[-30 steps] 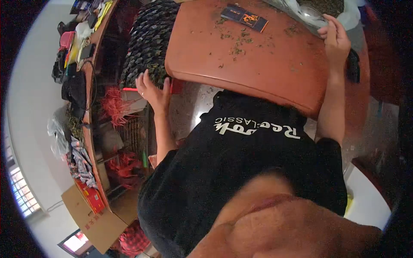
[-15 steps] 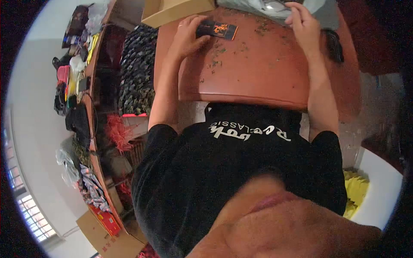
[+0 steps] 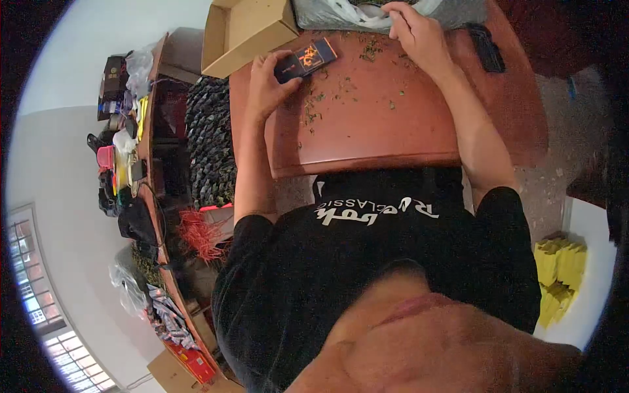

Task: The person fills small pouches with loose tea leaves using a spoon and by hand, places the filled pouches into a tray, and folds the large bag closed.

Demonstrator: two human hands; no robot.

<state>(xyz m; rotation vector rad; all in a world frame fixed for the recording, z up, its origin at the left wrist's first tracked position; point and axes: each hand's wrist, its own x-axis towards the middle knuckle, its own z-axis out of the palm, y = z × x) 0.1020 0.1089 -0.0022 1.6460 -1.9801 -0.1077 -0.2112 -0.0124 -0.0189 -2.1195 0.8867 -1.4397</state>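
My left hand (image 3: 270, 85) holds the left end of a flat black packet (image 3: 306, 60) with an orange design, over the table's left part. My right hand (image 3: 413, 33) is at the rim of a clear plastic bag (image 3: 452, 12) of dark leaves at the table's far edge; its fingers are bent together around something I cannot make out. Green leaf crumbs (image 3: 313, 105) lie scattered on the reddish-brown table (image 3: 380, 134) between my two hands.
An open cardboard box (image 3: 252, 33) stands at the table's far left corner. Left of the table are many dark wrapped pieces (image 3: 211, 144) and a cluttered shelf (image 3: 154, 131). A black object (image 3: 486, 49) lies right of the bag. Yellow packets (image 3: 560, 275) sit lower right.
My left hand has moved from the dark pieces left of the table to the packet, which is now tilted. My right hand stays by the bag. The cardboard box has come into view.
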